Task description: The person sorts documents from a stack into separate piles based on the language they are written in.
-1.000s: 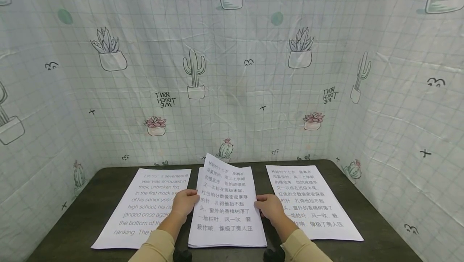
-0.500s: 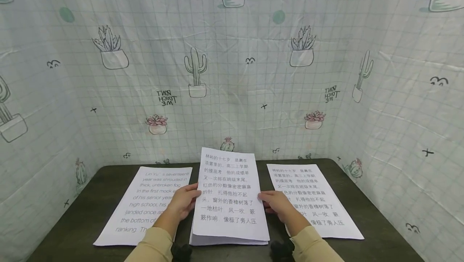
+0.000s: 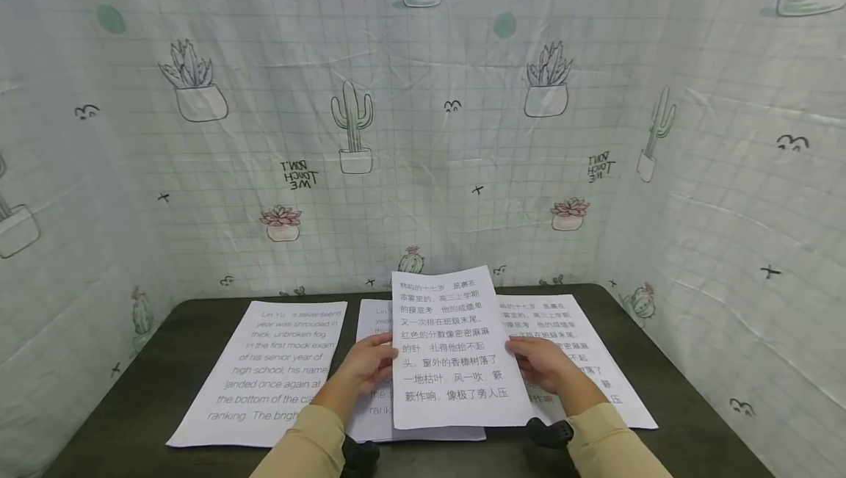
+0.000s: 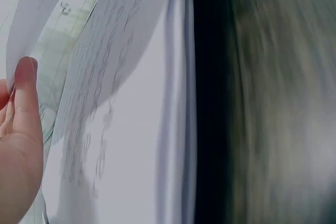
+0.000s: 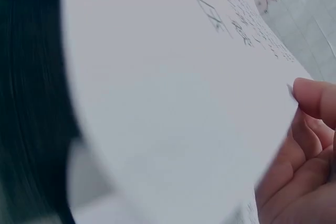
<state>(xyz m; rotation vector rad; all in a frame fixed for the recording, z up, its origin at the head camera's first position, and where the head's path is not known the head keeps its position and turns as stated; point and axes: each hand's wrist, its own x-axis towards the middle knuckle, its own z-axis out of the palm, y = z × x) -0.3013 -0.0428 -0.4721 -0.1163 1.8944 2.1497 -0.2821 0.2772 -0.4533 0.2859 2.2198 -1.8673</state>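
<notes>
Above the middle paper stack [image 3: 369, 419], both hands [image 3: 363, 366] [image 3: 543, 366] pinch a printed sheet [image 3: 449, 353] by its side edges.

left fingers [image 3: 378, 346], right fingers [image 3: 521, 346], both pinching

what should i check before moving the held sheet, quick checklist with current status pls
1. Left hand grips the left edge of the held sheet: ok.
2. Right hand pinches its right edge: ok.
3. Held sheet's print matches the right papers, both Chinese: ok.
4. Right papers fully uncovered in the head view: not ok, the held sheet and right hand hide part of them.
5. Held sheet's lower edge clear of the middle papers: cannot tell.
6. Only one sheet in the grip: cannot tell.
</notes>
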